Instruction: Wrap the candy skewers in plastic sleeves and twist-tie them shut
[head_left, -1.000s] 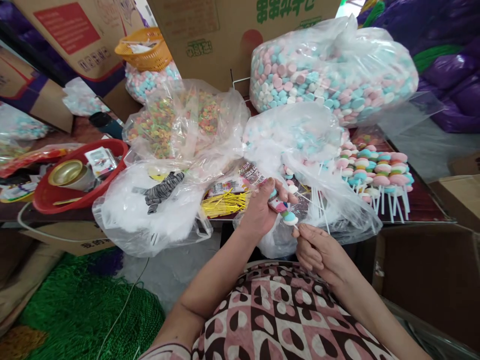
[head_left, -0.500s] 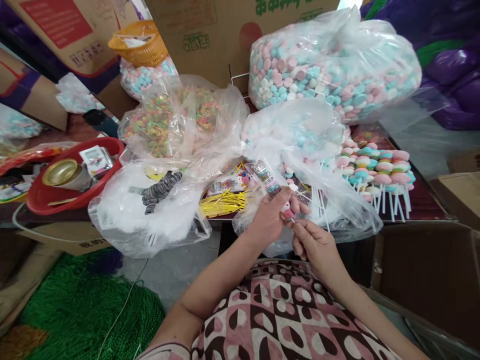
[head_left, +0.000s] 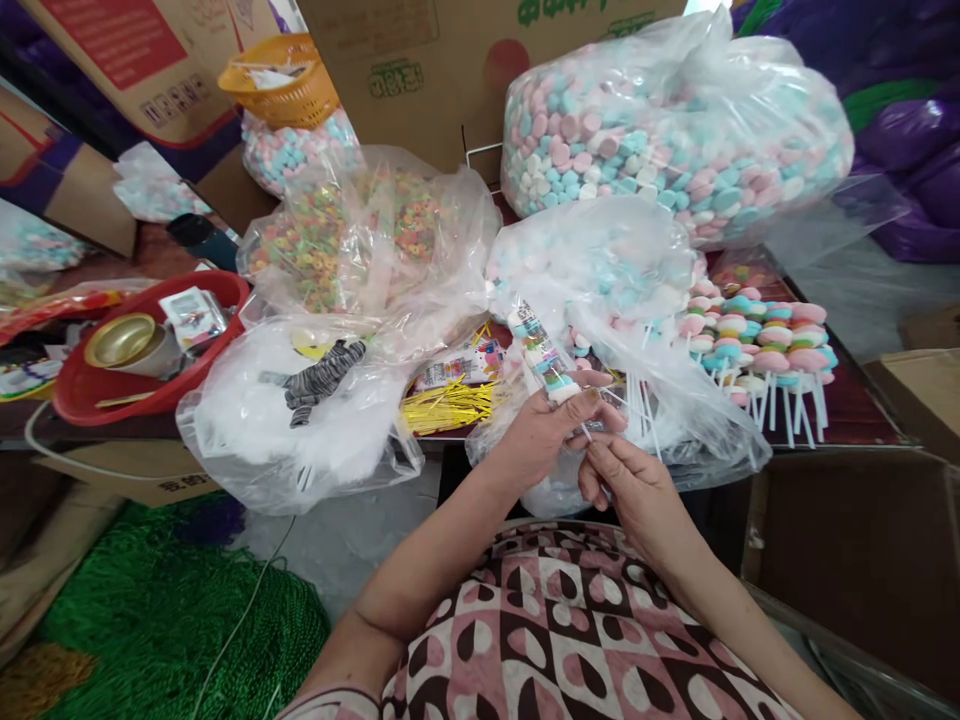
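Note:
My left hand (head_left: 551,430) is closed around the lower part of a clear printed wrapper (head_left: 531,325), which points up and away from me. Inside it is a marshmallow lollipop (head_left: 556,378), showing pale blue and white layers. Its thin white stick (head_left: 586,433) comes out below my left fingers. My right hand (head_left: 616,470) pinches this stick by its lower end. Just beyond my hands, loose white sticks (head_left: 645,410) lie on a clear plastic bag of pastel marshmallows (head_left: 592,250). Yellow twist ties (head_left: 450,408) lie to the left, beside printed wrappers (head_left: 459,366).
Finished-looking marshmallow lollipops (head_left: 765,340) are stacked at the right. A large marshmallow bag (head_left: 667,140) stands behind. To the left are a bag of ring candies (head_left: 360,240), a bag of white sticks (head_left: 247,420) and a red basin (head_left: 82,390). An open carton (head_left: 847,560) is lower right.
The lollipop has moved up into the wrapper, away from me. The wrapper now looks filled and tilts left. My right hand has stayed close below my left, pinching the stick.

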